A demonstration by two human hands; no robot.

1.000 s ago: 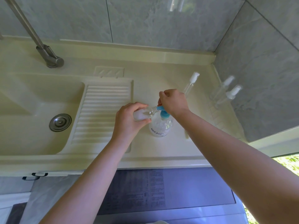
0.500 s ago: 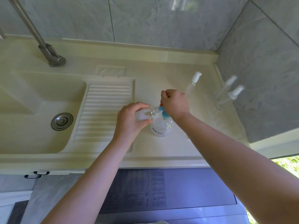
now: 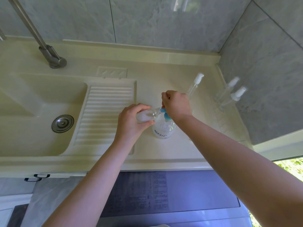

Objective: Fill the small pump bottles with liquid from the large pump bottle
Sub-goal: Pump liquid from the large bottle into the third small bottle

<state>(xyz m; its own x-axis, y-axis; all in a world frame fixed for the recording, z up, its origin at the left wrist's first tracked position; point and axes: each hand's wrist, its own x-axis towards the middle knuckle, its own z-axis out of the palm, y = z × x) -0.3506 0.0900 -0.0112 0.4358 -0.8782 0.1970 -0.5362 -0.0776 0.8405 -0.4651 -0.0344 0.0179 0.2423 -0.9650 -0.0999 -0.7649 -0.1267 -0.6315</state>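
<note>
Left hand (image 3: 131, 122) grips the tilted small bottle (image 3: 146, 116) at the spout (image 3: 163, 110); right hand (image 3: 176, 104), fisted, presses the pump (a drifting mouth would spill liquid).

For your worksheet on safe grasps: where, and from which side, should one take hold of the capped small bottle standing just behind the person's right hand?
Grip the capped small bottle around its clear, slim body just below the white pump head, from the right. It stands upright, apart from the others, and the right hand blocks the near-left side.
</note>
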